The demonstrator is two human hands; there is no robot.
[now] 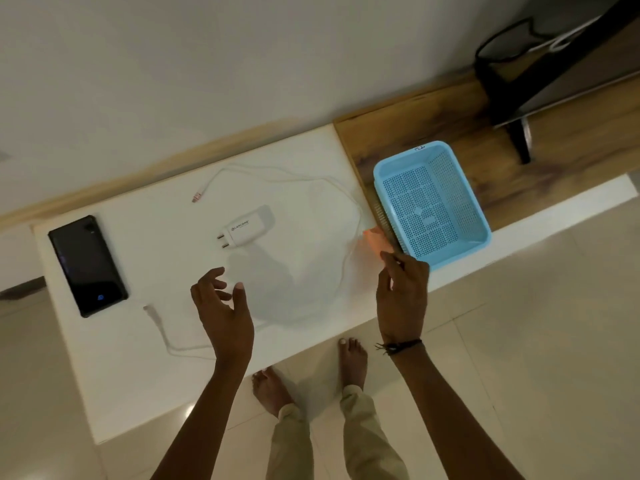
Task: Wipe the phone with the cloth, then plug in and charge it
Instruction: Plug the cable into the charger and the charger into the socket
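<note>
Looking through the head view, I see the right hand [401, 292] right of centre pinching a small orange cloth [377, 241] between its fingertips, just beside the blue basket [433, 202]. The left hand [223, 306] hovers open and empty at lower centre over the white table [121, 375]. The phone [87, 265] lies face up at far left, well apart from the cloth. The white cable [346, 271] loops across the path between them, with the charger [247, 225] inside the loop. My worry: carrying the cloth leftward could snag the loop and drag the charger, and wiping one-handed could slide the unsteadied phone toward the table's edge.
</note>
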